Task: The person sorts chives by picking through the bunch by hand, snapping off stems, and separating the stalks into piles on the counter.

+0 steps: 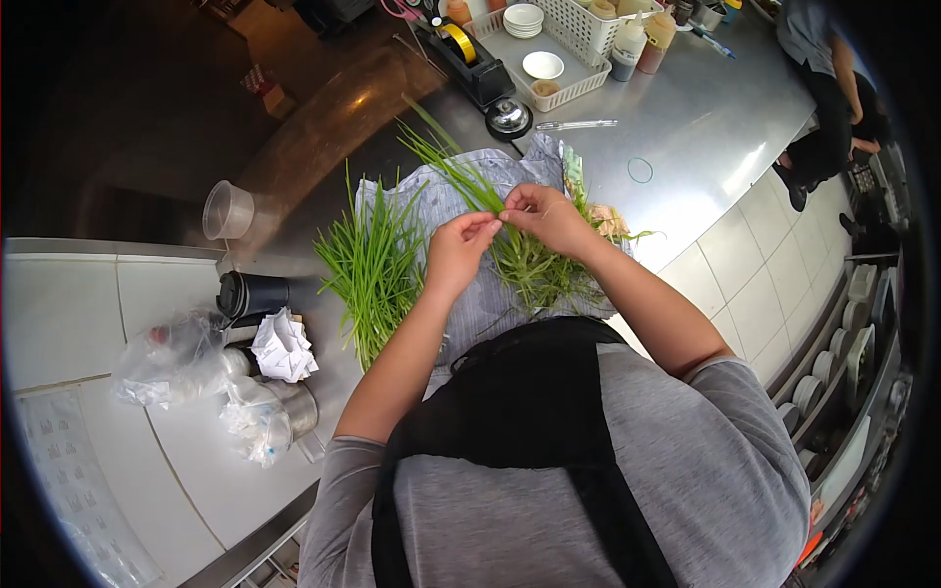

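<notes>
1. Greens (372, 257) lie in a loose pile on the left, partly on a grey cloth (470, 299) and partly over the bare metal table (696, 103). The blades are long, thin and bright green; most run from far to near, with tips fanned out at the far end and along the left edge.
2. The left hand (461, 253) is just right of that pile, above the cloth. Its forearm slants from the near left toward the far right, elbow bent. The fingers are curled, and thumb and forefinger are pinched together on the near end of some stalks (459, 174).
3. Those stalks slope away to the far left, past the far edge of the cloth, in a narrow, fairly straight bunch of fresh green.
4. The right hand (546, 218) meets the left, fingertip beside fingertip. Its forearm comes in from the near right, back of the hand upward. Thumb and forefinger are clamped on the same stalks, the other fingers bent.
5. Below the right hand, a tangled heap (534, 274) of greens sits on the cloth, duller, yellowish in places, with wispy, curling ends.
</notes>
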The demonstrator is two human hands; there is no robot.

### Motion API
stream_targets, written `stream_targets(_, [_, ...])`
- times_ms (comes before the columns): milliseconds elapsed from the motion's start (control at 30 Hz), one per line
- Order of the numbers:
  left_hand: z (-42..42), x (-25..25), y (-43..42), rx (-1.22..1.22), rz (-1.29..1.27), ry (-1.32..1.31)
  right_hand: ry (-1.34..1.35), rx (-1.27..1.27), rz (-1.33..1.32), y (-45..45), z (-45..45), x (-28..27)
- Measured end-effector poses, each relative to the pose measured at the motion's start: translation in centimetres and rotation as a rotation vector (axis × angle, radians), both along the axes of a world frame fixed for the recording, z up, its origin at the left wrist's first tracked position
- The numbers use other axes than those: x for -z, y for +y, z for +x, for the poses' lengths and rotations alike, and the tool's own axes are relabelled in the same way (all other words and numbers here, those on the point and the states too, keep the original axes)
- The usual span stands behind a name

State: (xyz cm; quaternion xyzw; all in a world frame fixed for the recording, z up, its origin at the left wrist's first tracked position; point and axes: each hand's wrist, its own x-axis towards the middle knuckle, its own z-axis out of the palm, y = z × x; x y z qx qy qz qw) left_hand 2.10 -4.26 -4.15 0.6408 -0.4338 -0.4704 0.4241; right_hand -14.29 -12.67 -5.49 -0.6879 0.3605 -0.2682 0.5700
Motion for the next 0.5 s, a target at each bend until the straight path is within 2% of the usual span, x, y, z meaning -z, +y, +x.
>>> stream_targets(33, [-0.4, -0.1, -0.2, 0.002, 0.0, 0.001, -0.131, 0.025, 0.143, 0.0, -0.1, -0.3])
stream_targets(133, [-1.2, -0.2, -0.7, 0.082, -0.063, 0.017, -0.225, 0.085, 0.277, 0.1, -0.8, -1.7])
stream_targets(400, [-1.4, -0.1, 0.0, 0.05, 0.072, 0.236, -0.313, 0.175, 0.297, -0.5, -1.7, -4.7])
stream_targets(500, [-1.4, 0.9, 0.5, -0.015, 0.057, 0.143, -0.333, 0.179, 0.305, -0.7, -2.2, -4.9])
